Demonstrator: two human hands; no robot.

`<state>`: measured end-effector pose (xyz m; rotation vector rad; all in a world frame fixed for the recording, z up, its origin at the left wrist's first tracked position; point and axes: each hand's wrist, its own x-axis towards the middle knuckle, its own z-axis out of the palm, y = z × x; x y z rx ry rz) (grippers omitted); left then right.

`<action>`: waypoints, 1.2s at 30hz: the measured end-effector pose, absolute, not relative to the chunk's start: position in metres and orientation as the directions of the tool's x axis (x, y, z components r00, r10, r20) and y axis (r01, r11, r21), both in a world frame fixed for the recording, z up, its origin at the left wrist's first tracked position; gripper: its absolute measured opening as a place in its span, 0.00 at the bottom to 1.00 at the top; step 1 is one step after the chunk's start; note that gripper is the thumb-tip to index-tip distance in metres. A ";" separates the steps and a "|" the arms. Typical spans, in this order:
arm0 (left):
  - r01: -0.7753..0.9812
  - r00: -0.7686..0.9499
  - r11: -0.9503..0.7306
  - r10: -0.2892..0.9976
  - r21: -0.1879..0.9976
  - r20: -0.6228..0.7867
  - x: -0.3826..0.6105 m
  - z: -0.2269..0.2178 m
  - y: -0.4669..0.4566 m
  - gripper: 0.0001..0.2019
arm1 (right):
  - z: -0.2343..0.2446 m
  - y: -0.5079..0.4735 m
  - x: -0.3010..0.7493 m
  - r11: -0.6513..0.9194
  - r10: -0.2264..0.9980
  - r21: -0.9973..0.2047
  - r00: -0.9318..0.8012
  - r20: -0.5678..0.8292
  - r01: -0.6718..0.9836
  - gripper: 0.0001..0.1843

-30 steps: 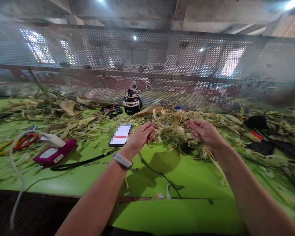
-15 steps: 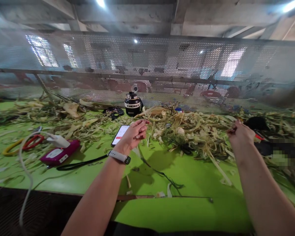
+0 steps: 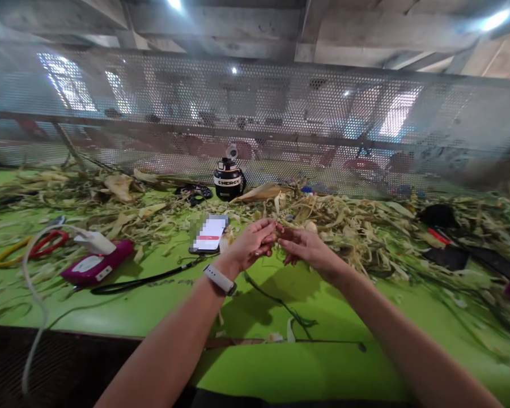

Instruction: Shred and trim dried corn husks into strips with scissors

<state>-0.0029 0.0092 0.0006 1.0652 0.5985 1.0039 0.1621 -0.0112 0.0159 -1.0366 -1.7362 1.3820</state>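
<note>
In the middle of the view my left hand (image 3: 253,246), with a pale watch band (image 3: 217,277) on its wrist, is closed with thumb and fingers pinched together. Any object between those fingertips is too small to name. My right hand (image 3: 308,250) meets it from the other side, its fingers bent and the tips at the left fingertips. What it pinches is hidden. Both are held above the green table (image 3: 323,368). Behind them lies a heap of dry, pale green husk strips (image 3: 361,226). A dark, thin strand (image 3: 276,297) lies on the table below.
Left of my hands lie a phone (image 3: 210,235) with a lit screen, a black strap (image 3: 144,281) and a magenta power block (image 3: 97,263) with a white cable. A black bottle (image 3: 228,180) stands before the perforated metal screen (image 3: 272,107). Dark items (image 3: 444,255) lie at right.
My right hand has come from the far right of the table to the middle, up to my left hand's fingertips. My left hand has shifted slightly right and lower.
</note>
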 end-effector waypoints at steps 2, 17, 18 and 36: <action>-0.349 0.467 0.130 0.883 0.928 0.052 -0.002 -0.002 0.010 0.08 | 0.014 -0.008 0.168 0.112 0.891 -0.981 -0.452 0.028 0.160 0.19; -0.350 0.354 0.061 0.933 0.935 0.072 0.004 -0.002 0.008 0.08 | 0.013 -0.005 0.178 -0.092 0.889 -0.992 -0.441 -0.123 0.091 0.18; -0.350 0.350 0.059 0.934 0.935 0.072 0.004 -0.002 0.008 0.08 | 0.014 -0.004 0.181 -0.067 0.884 -0.994 -0.457 -0.101 0.091 0.18; -0.382 0.287 0.075 0.957 0.921 0.041 -0.012 -0.006 0.020 0.06 | 0.055 0.005 0.271 0.306 0.950 -0.924 0.008 0.312 -0.228 0.13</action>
